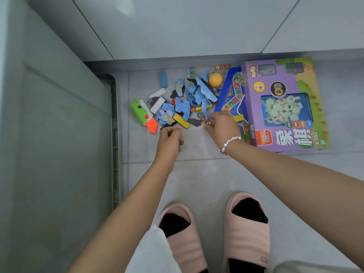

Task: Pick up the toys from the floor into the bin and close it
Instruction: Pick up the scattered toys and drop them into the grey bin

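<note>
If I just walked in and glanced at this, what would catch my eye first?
Probably the big purple cardboard game box lying on the floor at the right, and beside it the bright scatter of blue puzzle pieces with an orange ball near the wall. At the heap's left edge lies a green and orange plastic toy, and both hands, left hand and right hand, reach into the pile.

Pale grey tiled floor [206,180]; glossy grey wall [177,26] behind.
</note>
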{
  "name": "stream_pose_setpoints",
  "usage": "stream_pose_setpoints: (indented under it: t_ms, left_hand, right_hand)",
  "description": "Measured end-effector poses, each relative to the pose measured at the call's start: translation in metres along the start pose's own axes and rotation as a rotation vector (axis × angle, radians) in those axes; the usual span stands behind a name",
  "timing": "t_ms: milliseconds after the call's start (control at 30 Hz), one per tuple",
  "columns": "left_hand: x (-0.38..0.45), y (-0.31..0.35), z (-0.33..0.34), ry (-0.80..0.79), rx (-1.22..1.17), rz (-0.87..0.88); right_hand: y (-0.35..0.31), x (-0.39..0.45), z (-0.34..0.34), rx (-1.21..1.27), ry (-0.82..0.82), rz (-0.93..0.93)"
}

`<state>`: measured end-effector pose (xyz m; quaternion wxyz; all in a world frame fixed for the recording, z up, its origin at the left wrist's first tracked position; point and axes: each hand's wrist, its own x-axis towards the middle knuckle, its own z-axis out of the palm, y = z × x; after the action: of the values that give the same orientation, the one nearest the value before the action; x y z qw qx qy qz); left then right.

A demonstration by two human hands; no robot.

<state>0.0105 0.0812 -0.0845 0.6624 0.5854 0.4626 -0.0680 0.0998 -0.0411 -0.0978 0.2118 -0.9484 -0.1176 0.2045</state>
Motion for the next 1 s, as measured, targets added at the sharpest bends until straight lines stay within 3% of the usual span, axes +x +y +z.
stream_pose_setpoints:
  t_ms: [200,500,767,867,1000]
  left_hand:
    - [0.002,-0.007,0.001,0.013,0.133,0.137]
    - [0.004,-0.006,-0.007,0.072,0.14,0.171]
    - [0.006,-0.007,-0.003,0.02,0.149,0.173]
    - [0.006,-0.008,-0.003,0.018,0.144,0.164]
    - [0.005,-0.008,-0.004,0.035,0.129,0.162]
  right_hand:
    - [-0.007,0.004,0.007,-0.108,-0.041,0.027]
    - [-0.016,0.001,0.011,0.07,-0.01,-0.023]
    - [-0.016,0.007,0.016,0.13,0.007,-0.01]
    - [-0.014,0.0,0.014,0.398,0.035,0.089]
    - [-0.016,-0.015,0.002,1.275,-0.224,0.448]
